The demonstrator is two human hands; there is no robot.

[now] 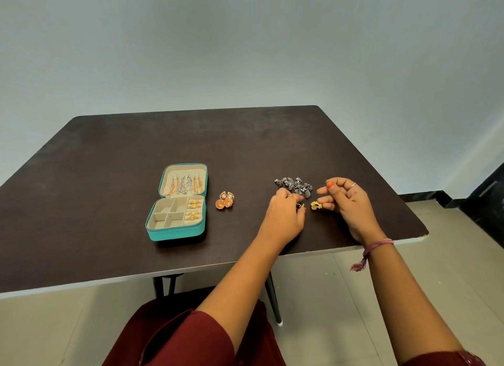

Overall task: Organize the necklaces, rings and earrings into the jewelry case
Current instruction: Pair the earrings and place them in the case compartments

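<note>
The left hand (283,215) lies knuckles-up on the table (109,202), fingers curled over a small dark earring (301,206) at its fingertips; whether it truly pinches the piece I cannot tell. The right hand (346,199) is just beside it, palm turned inward, fingers curled and pinching a yellow earring (316,205) low over the tabletop. A narrow gap separates the two hands.

Just beyond them lies a silver pile (294,186) of dark-toned jewelry, touching or nearly touching the left hand's knuckles. Left of the hands, with bare table between, sit the orange earrings (225,200), a pair lying together. Just left of those is the case (177,202), teal, opened flat: chains hang in the far lid half, and gold rings (194,209) fill the right-hand column of the near half. Its other compartments, cross-divided, show only beige lining.

All the jewelry sits toward the middle and right of the table. The right wrist crosses the near edge close to the table's right corner (424,233). Wide bare surface stretches to the left of the case and behind everything up to the far edge.
</note>
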